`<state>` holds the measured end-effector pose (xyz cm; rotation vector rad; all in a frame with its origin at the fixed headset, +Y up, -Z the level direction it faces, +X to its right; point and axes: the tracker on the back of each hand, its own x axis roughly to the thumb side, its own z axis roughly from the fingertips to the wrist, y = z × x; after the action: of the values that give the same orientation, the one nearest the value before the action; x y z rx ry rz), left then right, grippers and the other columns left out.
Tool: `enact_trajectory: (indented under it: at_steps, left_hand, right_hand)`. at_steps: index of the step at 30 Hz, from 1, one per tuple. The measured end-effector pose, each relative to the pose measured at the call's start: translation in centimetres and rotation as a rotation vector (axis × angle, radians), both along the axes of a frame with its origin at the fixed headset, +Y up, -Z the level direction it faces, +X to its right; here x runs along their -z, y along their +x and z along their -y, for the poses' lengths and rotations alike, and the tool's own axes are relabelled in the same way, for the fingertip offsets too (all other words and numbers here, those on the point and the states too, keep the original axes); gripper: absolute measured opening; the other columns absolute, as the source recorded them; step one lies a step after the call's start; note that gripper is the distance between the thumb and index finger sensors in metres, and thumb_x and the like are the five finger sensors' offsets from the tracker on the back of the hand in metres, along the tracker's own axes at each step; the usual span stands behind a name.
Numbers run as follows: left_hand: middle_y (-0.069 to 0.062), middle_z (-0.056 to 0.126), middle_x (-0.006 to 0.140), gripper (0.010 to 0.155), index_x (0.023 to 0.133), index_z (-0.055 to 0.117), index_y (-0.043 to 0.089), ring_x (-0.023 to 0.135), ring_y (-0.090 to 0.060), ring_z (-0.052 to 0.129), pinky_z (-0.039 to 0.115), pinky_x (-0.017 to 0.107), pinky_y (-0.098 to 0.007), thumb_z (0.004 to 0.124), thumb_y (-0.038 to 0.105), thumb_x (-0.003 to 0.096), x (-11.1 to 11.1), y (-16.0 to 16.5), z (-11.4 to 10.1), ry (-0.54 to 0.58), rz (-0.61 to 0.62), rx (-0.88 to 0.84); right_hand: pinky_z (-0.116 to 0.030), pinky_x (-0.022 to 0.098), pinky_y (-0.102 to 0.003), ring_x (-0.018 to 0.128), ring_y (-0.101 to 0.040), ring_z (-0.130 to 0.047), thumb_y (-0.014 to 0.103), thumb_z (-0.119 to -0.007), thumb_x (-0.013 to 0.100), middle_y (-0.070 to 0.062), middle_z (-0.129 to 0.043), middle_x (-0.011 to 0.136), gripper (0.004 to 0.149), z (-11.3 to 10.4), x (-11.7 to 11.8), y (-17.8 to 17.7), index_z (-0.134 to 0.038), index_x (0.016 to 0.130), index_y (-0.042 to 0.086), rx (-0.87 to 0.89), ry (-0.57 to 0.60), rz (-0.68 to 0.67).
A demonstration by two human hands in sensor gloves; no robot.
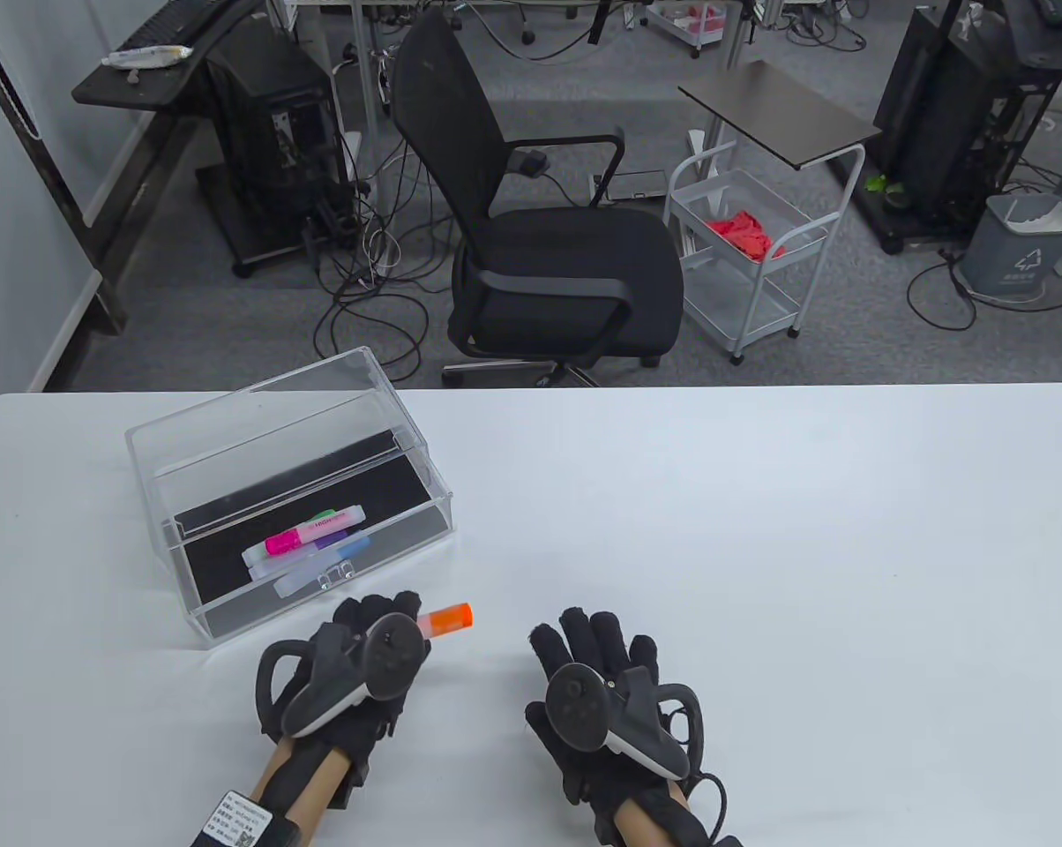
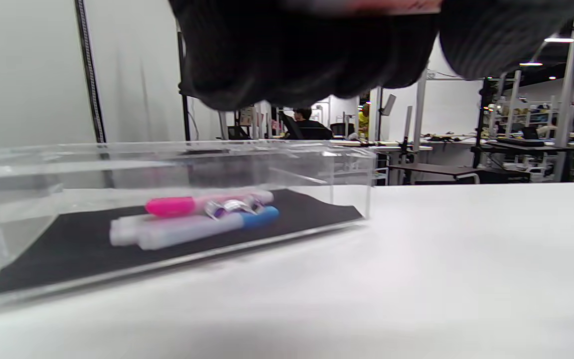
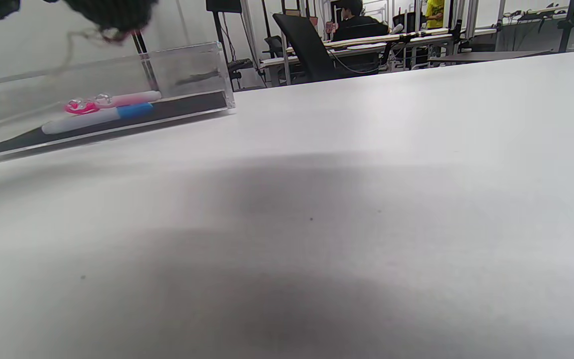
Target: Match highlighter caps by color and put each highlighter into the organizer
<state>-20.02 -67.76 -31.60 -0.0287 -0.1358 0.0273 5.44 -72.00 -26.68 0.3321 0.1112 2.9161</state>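
Hands: left hand (image 1: 355,657) is curled round orange highlighter (image 1: 447,618), right hand (image 1: 597,679) is spread, nothing held | handling: judged light, stiff, smooth plastic, best gripped mid-barrel | axis: capped orange end is pointed right, slightly away, long axis roughly across bench (image 1: 760,529) | location: just beside clear organizer (image 1: 231,423), where other highlighters (image 1: 315,534) are laid.

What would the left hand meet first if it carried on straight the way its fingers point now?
Probably the clear organizer: the left hand, gripping the orange highlighter, points at its near front wall, close ahead, though height above the table is unclear.
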Motion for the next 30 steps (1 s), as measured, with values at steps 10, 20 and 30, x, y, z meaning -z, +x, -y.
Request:
enact_trajectory:
  at_steps: [10,20,30]
  left_hand:
    - [0.009,0.064,0.091,0.065,0.108,0.043,0.033,0.074,-0.020,0.078,0.081,0.056,-0.033,0.062,0.057,0.0495,6.6,-7.2,-0.6,-0.086,-0.206,0.023]
    - [0.008,0.051,0.099,0.070,0.111,0.031,0.034,0.085,-0.023,0.065,0.071,0.067,-0.036,0.060,0.056,0.0509,11.1,-10.0,1.2,-0.195,-0.328,0.067]
    - [0.007,0.034,0.115,0.075,0.112,0.031,0.035,0.108,-0.031,0.045,0.047,0.084,-0.051,0.061,0.063,0.0489,10.2,-10.3,0.4,-0.080,-0.255,-0.055]
  right_hand:
    - [-0.016,0.070,-0.072,0.107,-0.036,-0.011,0.049,-0.070,0.044,-0.004,-0.010,0.114,0.076,0.2,0.6,1.4,-0.023,0.102,0.036,-0.019,-0.012,0.064]
    - [-0.017,0.070,-0.072,0.106,-0.037,-0.012,0.050,-0.070,0.044,-0.002,-0.012,0.114,0.076,0.9,1.1,2.2,-0.023,0.102,0.036,-0.016,-0.059,0.076]
    - [-0.017,0.070,-0.072,0.106,-0.037,-0.012,0.050,-0.069,0.044,-0.001,-0.013,0.114,0.076,1.1,1.4,2.6,-0.023,0.102,0.036,0.005,-0.080,0.090]
